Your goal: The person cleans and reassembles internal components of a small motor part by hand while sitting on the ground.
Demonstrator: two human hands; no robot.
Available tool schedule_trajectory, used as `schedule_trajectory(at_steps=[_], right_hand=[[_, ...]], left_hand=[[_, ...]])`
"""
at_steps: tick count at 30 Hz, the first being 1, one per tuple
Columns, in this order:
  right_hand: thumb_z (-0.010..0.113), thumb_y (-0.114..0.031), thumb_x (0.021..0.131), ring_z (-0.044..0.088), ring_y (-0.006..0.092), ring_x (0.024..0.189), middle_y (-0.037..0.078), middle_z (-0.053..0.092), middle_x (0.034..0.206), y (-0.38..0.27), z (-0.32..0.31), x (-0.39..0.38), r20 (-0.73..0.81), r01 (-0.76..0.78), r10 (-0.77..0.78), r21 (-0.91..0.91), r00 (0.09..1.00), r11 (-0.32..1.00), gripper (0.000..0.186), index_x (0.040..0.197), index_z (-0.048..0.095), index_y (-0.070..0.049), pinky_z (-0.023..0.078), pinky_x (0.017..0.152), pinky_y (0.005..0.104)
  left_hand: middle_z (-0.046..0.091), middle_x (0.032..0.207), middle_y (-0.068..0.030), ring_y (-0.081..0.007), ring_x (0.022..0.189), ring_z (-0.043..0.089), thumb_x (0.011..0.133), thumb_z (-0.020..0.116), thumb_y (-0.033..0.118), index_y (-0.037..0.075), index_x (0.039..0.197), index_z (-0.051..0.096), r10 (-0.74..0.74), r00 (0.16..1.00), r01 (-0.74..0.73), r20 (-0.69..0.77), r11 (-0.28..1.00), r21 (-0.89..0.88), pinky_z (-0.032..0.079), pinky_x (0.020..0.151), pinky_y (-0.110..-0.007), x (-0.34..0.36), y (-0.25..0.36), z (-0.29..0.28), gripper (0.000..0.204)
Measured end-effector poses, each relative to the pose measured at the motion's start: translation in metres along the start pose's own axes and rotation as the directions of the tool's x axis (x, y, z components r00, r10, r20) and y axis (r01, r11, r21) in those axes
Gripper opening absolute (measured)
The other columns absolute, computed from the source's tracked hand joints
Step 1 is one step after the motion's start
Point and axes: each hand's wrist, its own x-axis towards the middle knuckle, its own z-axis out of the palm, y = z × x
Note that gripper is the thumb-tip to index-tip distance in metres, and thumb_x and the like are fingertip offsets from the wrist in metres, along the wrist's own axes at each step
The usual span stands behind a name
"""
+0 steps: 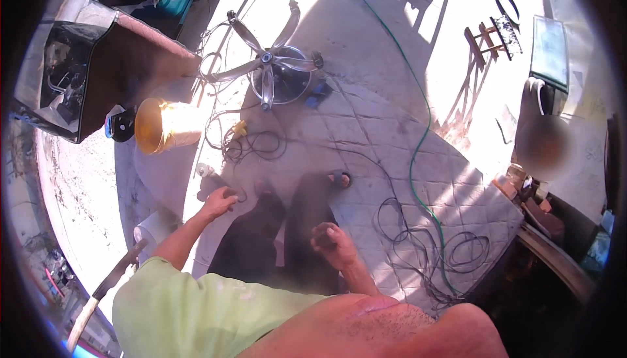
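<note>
Right hand point(334, 245) is held half-curled; whether anything is grasped can't be told. Left hand point(219, 202) is held loosely bent, grip released. Grey cylindrical object point(209, 179) is seen just beyond it; 5-legged chair base point(266, 58) is placed farther off.

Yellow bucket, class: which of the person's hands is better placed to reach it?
Probably the left hand: it is nearer the yellow bucket, on the same side. The right hand is farther away, over by the right leg.
</note>
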Motion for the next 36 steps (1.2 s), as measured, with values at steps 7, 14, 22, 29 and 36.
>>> schedule_trajectory(at_steps=[7, 14, 22, 29, 36], right_hand=[[0.055, -0.021, 0.103, 0.069, 0.03, 0.089, 0.017, 0.069, 0.112, -0.09, -0.03, -0.058, -0.099, 0.073, -0.073, -0.002, 0.992, 0.997, 0.015, 0.111, 0.058, -0.009, 0.057, 0.074, 0.0405], [0.053, -0.019, 0.102, 0.066, 0.0279, 0.076, 0.017, 0.068, 0.103, -0.191, -0.054, -0.086, -0.075, 0.308, -0.307, 0.006, 0.949, 0.951, 0.014, 0.107, 0.059, -0.007, 0.052, 0.064, 0.0378], [0.047, -0.028, 0.104, 0.067, 0.0219, 0.083, 0.011, 0.068, 0.1, -0.318, -0.033, -0.057, -0.023, 0.223, -0.223, 0.18, 0.975, 0.958, 0.037, 0.127, 0.061, -0.003, 0.054, 0.071, 0.0349], [0.056, -0.028, 0.104, 0.069, 0.0214, 0.087, 0.01, 0.071, 0.1, -0.532, 0.046, 0.035, -0.124, 0.268, -0.245, 0.24, 0.962, 0.933, 0.027, 0.115, 0.068, -0.007, 0.058, 0.074, 0.0368], [0.055, -0.03, 0.105, 0.066, 0.0203, 0.085, 0.009, 0.069, 0.097, -0.735, 0.113, 0.123, -0.071, 0.341, -0.333, 0.212, 0.94, 0.916, 0.03, 0.113, 0.067, -0.004, 0.056, 0.074, 0.0342]], left_hand=[[0.069, 0.099, -0.0086, -0.0183, 0.074, 0.069, 0.095, 0.066, 0.026, 0.002, 0.127, 0.062, -0.256, 0.966, 0.258, -0.046, 0.964, 0.061, 0.054, 0.063, -0.032, -0.019, 0.06, -0.002, 0.04], [0.07, 0.097, -0.0089, -0.0175, 0.075, 0.068, 0.097, 0.065, 0.027, 0.001, 0.126, 0.063, -0.107, 0.994, 0.103, 0.022, 0.985, 0.14, 0.055, 0.066, -0.031, -0.01, 0.172, 0.063, 0.039], [0.07, 0.097, -0.0085, -0.0159, 0.072, 0.067, 0.095, 0.065, 0.023, -0.002, 0.13, 0.061, -0.041, 0.998, 0.036, 0.049, 0.993, 0.109, 0.054, 0.065, -0.029, 0.038, 0.326, 0.099, 0.043], [0.071, 0.094, -0.0086, -0.0173, 0.073, 0.069, 0.093, 0.067, 0.028, 0.001, 0.122, 0.064, -0.011, 1.0, 0.008, 0.013, 0.983, 0.181, 0.054, 0.061, -0.031, 0.175, 0.446, 0.091, 0.04], [0.069, 0.098, -0.0078, -0.0165, 0.07, 0.067, 0.096, 0.068, 0.024, 0.0, 0.12, 0.064, -0.02, 1.0, 0.018, 0.001, 0.964, 0.266, 0.055, 0.062, -0.03, 0.248, 0.68, 0.081, 0.034]])
